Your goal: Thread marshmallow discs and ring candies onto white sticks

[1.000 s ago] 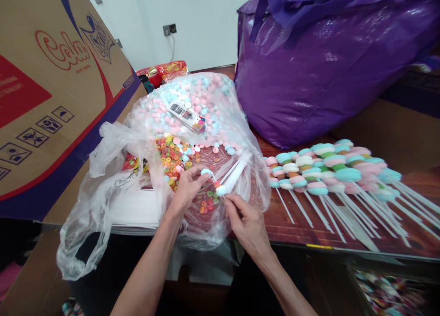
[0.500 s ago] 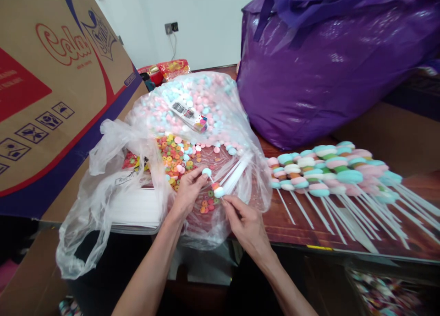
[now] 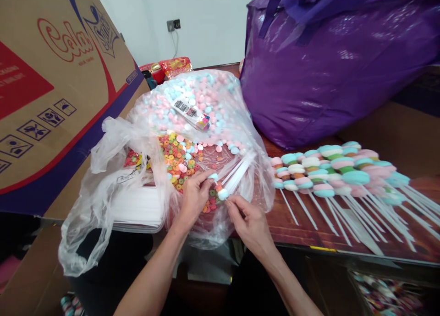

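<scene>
My left hand [image 3: 195,194] pinches a blue sweet [image 3: 213,176] at the tip of a thin white stick. My right hand [image 3: 248,223] grips the lower part of that stick, just below a blue-white sweet [image 3: 223,194] and a small coloured ring threaded on it. Both hands work over an open clear plastic bag [image 3: 144,169] holding pink and blue sweets [image 3: 202,96], small coloured ring sweets [image 3: 177,153] and a bundle of bare white sticks [image 3: 237,171].
A row of finished sweet skewers [image 3: 326,169] lies on the wooden table [image 3: 405,137] to the right. A large purple bag [image 3: 337,64] stands behind them. A printed cardboard box [image 3: 51,78] leans at the left. A labelled packet [image 3: 190,114] rests on the sweets.
My left hand has pushed the blue sweet down the stick toward the other pieces, so the gap between them has shrunk. The view has shifted slightly.
</scene>
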The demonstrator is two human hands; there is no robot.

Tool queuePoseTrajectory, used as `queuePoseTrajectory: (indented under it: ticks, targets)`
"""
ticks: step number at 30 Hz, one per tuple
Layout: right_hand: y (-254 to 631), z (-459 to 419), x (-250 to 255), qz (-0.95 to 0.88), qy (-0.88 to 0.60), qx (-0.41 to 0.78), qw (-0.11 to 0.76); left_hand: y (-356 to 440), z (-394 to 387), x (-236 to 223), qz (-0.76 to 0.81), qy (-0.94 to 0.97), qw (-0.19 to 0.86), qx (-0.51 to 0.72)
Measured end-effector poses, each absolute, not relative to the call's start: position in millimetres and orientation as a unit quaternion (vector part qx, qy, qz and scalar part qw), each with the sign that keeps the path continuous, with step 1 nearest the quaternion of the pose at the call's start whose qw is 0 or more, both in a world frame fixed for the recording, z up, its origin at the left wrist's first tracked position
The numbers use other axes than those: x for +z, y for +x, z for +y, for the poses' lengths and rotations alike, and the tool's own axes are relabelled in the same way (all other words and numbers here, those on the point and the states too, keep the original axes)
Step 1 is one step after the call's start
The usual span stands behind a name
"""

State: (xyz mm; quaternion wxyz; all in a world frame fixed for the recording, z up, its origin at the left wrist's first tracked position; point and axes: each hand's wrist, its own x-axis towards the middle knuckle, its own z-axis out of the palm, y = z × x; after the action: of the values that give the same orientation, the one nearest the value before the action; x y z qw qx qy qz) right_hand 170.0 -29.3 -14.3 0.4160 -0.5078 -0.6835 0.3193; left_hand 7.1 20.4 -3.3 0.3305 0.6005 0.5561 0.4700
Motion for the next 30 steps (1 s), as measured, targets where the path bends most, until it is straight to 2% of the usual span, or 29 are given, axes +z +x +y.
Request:
queuePoseTrajectory:
  ticks: [5,13,17,20,24,27,30]
  targets:
    - [169.1,-29.3,-12.6,-0.681,-0.514,0.296,0.43,22.5,2.8,7.4,0.561,0.655,0.254,0.438]
    - [169.6,-30.0,-15.4,-0.68,-0.529,0.268,0.432,32.1,-8.4,7.8,0.521,0.676,0.327,0.405]
    - [169.2,-29.5,-15.9,-0.661,-0.538,0.282,0.441,25.8,-5.5,16.2,0.522,0.681,0.33,0.392]
    - [168.5,-29.6,-16.1,-0.648,-0.542,0.299,0.444,9.9,7.6,23.2,0.587,0.679,0.239,0.37]
    - [167.2,-30.1,-16.7,-0.649,-0.543,0.294,0.445,-9.4,27.9,24.5,0.676,0.694,0.094,0.23]
    - [166.4,-30.0,-16.2,-0.651,-0.54,0.29,0.448,-13.5,35.9,19.6,0.69,0.702,0.065,0.166]
    - [166.2,-29.9,-15.0,-0.654,-0.535,0.295,0.445,-13.8,38.2,15.4,0.699,0.69,0.067,0.174]
